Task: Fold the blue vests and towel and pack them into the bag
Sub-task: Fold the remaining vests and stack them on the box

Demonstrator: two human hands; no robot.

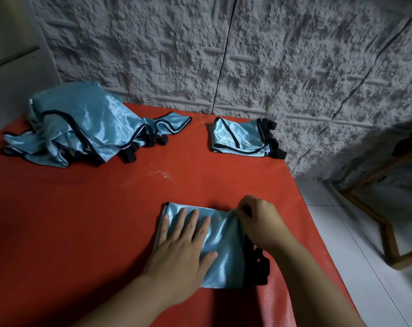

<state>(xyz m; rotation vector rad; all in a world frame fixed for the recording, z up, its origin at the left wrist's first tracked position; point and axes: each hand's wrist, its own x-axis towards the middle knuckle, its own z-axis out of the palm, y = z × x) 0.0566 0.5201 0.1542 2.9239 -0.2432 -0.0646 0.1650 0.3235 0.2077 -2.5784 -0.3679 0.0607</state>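
Observation:
A shiny light-blue vest with black trim (226, 253) lies partly folded near the front of the red table (82, 220). My left hand (186, 246) presses flat on its left half with straight fingers. My right hand (259, 223) pinches the vest's upper right edge and lifts it a little. Black straps (261, 267) stick out from under the vest's right side. A folded blue vest (242, 138) rests at the back right of the table. A crumpled heap of blue vests (82, 128) lies at the back left. No bag or towel is visible.
A rough grey textured wall (247, 55) rises behind the table. To the right is a white tiled floor (353, 244) with a wooden frame (386, 234). The table's right edge runs close to my right arm.

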